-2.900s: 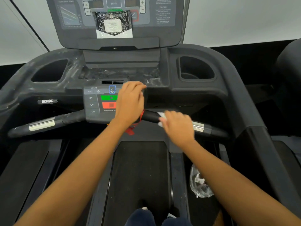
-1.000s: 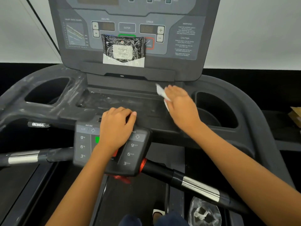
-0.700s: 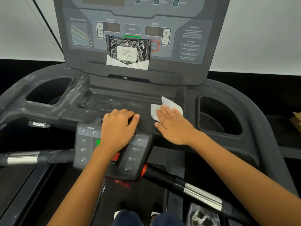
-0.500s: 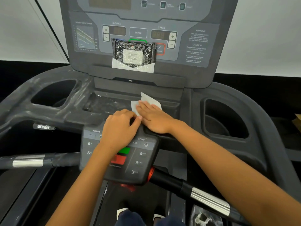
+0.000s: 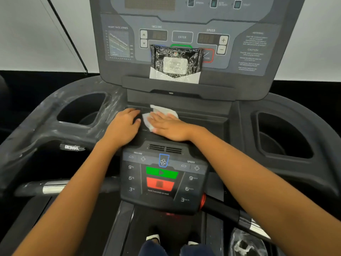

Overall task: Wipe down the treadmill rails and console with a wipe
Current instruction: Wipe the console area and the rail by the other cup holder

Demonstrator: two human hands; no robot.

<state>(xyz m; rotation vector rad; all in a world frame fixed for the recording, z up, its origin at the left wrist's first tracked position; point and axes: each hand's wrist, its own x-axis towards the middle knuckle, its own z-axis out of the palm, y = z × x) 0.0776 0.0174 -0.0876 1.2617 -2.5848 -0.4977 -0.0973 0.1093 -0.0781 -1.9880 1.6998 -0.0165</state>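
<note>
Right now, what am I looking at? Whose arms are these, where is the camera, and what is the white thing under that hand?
No robot here: a person stands on a treadmill, and the one camera sits on their head, looking down. The arms are theirs. The right hand lies flat on a white wipe, pressing it on the dark tray below the upright console. The left hand rests beside it, holding nothing. A black pack of wipes leans on the console. Nearer is a button panel.
</note>
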